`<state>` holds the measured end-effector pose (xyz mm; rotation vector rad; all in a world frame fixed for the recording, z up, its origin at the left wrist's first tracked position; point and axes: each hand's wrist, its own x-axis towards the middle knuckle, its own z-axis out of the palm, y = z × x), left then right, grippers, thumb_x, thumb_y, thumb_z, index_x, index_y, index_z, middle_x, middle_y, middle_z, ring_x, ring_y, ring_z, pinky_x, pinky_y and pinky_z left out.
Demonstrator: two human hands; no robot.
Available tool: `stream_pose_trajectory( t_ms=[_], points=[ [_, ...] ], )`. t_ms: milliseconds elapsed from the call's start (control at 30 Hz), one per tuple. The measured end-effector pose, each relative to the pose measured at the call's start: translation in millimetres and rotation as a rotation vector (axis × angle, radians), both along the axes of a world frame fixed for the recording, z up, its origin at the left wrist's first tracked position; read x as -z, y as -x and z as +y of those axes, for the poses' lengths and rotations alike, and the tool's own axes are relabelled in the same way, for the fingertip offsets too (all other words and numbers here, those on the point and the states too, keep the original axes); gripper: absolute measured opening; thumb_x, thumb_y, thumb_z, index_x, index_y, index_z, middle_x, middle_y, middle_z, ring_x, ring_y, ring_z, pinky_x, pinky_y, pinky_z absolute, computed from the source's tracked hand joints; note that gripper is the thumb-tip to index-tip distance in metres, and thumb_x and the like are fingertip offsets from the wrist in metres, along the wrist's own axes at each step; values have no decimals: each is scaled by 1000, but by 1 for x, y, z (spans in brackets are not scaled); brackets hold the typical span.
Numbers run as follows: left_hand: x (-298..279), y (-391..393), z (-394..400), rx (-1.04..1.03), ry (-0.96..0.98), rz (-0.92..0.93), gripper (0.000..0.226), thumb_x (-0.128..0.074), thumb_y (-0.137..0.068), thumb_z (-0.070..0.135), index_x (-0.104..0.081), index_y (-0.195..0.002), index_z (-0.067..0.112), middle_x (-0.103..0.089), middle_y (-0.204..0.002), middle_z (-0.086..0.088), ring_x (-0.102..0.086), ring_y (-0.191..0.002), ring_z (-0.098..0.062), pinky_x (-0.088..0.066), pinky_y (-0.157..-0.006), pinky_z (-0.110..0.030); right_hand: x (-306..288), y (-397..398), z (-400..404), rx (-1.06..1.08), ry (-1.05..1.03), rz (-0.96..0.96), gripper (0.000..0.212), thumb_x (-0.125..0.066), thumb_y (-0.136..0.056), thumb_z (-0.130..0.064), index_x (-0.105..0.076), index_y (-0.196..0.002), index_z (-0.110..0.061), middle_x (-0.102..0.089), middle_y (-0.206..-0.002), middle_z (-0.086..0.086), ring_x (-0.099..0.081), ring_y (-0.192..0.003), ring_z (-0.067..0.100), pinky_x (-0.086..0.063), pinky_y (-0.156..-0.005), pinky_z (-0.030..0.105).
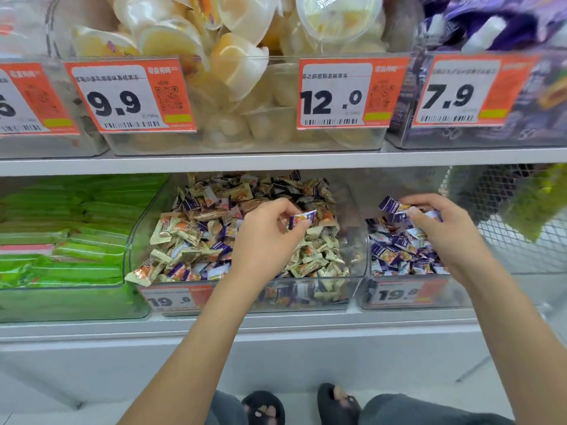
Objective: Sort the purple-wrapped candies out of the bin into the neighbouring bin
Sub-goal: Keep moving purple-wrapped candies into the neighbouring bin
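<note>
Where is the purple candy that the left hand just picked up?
In the head view, the purple candy is pinched in the left hand, above the right side of the mixed candy bin.

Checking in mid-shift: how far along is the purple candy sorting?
Partly done: the right bin already holds a purple pile. In hand: the left hand pinches one purple candy, and the right hand holds several over that pile. Left: purple wrappers still dot the mixed bin.

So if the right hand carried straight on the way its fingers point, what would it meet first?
The right hand, holding purple-wrapped candies, points up and left over the neighbouring bin. It would probably meet that bin's clear left wall first, though depth is hard to judge here.
</note>
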<state>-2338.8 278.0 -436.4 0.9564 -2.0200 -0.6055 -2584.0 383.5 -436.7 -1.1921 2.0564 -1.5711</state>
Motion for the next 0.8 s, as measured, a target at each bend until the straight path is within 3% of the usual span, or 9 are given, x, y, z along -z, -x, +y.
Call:
stream_pose_trajectory(
  t_ms=[133,233,300,367,500,600,667,733,800],
  points=[
    [4,29,15,88,-67,1,6,-69,-83,34,-63,-84,31,-59,-65,8,-55,-63,-8,-47,-62,-28,2,17,5,-2,-68,-32,22,-39,-102,-30,-60,-106,-35,-64,-97,-22,-55,-91,-8,-40,-67,22],
    [6,42,18,126,-111,21,6,-70,-83,32,-64,-82,35,-62,-64,10,-57,-61,-6,-46,-57,-18,-1,17,8,-22,-62,-43,24,-36,-103,-33,-57,-113,-32,-68,-96,-22,-58,-84,-19,-40,-73,15],
    [6,48,19,136,-138,47,8,-72,-81,28,-67,-85,33,-64,-70,13,-57,-67,-3,-45,-59,-10,-4,10,8,-58,-4,-28,21,-41,-101,-27,-62,-107,-29,-72,-96,-13,-65,-87,-6,-48,-81,21],
    [6,53,21,145,-170,102,13,-75,-79,25,-65,-83,31,-64,-76,12,-56,-72,0,-44,-62,-7,-10,-6,8,-191,22,-5,19,-51,-97,-24,-65,-105,-33,-73,-95,-11,-68,-86,4,-54,-76,24],
    [4,62,27,140,-198,212,22,-80,-73,22,-58,-78,22,-66,-74,5,-60,-68,-5,-50,-64,-15,-13,-37,1,-466,-44,98,22,-67,-87,-15,-70,-103,-29,-71,-97,-10,-67,-77,3,-54,-62,20],
    [3,61,29,225,-288,283,21,-76,-78,12,-56,-82,16,-70,-77,2,-65,-70,-6,-55,-63,-24,-16,-36,-3,-369,24,64,16,-70,-83,-8,-72,-92,-20,-72,-86,2,-65,-67,10,-54,-62,20],
    [3,54,28,255,-319,272,21,-72,-81,10,-55,-91,19,-71,-86,5,-67,-76,-4,-57,-60,-26,-17,-27,-2,-273,46,67,16,-71,-83,-9,-72,-88,-24,-71,-81,1,-65,-66,13,-53,-62,22],
    [1,43,23,203,-275,181,23,-70,-83,14,-56,-98,24,-68,-95,12,-64,-78,2,-55,-63,-19,-16,-13,1,-78,10,160,18,-70,-83,-14,-69,-84,-31,-70,-80,-3,-64,-67,12,-50,-59,23],
    [-2,26,12,100,-216,81,17,-71,-82,16,-61,-90,28,-66,-92,16,-61,-73,5,-50,-64,-10,-15,-4,4,70,-112,300,22,-65,-85,-13,-66,-86,-35,-70,-91,-6,-64,-76,13,-48,-61,25]
  ],
)
